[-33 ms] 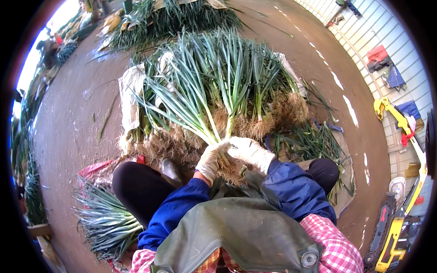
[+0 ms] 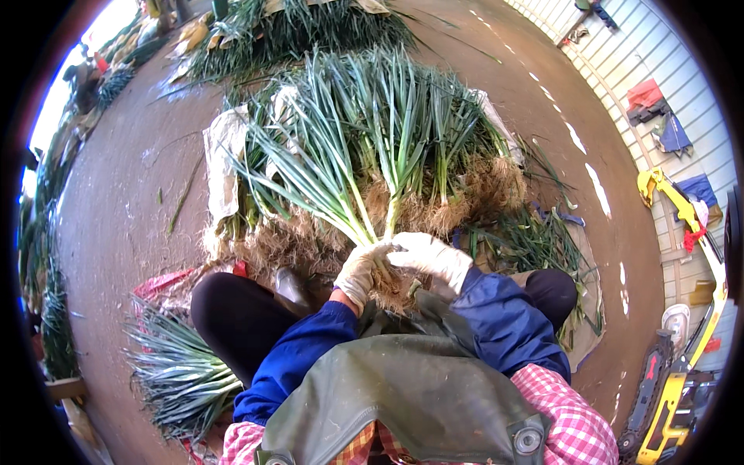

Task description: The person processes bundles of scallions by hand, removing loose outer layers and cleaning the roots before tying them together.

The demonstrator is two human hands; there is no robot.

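My left hand [image 2: 359, 274], in a pale work glove, is closed around the lower stalks of a few green onions [image 2: 341, 182]. Their long leaves fan up and away to the left, over a big pile of green onions [image 2: 422, 108]. Beneath the grip hang brown roots [image 2: 394, 294]. My right hand [image 2: 431, 259], gloved too, is closed at the stalk bases, touching my left hand; its fingertips are partly hidden, and the stalks seem to be pinched there.
Loose leaves [image 2: 535, 248] lie on a sheet to the right. Beside my left knee rests a bundle of trimmed green onions [image 2: 186, 376]. Another heap [image 2: 302, 39] lies farther off. A yellow tool frame [image 2: 674, 403] stands at the right, near the pale wall [image 2: 659, 62].
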